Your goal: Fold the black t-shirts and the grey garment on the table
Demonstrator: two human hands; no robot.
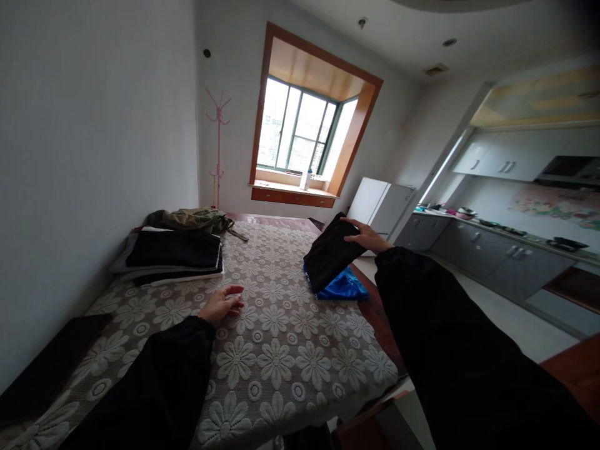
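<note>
My right hand [369, 237] grips the upper edge of a folded black garment [330, 253], which tilts over a folded blue cloth [341, 285] at the table's right edge. My left hand [222, 303] rests on the lace floral tablecloth [281, 350] near the middle of the table, fingers loosely curled and holding nothing. Both arms wear black sleeves.
A stack of folded dark and white clothes [173, 255] lies at the far left, with an olive garment [190, 219] behind it. A dark object [42, 369] sits by the wall at near left. A pink coat stand [217, 147], window, fridge [382, 203] and kitchen counter [501, 247] lie beyond.
</note>
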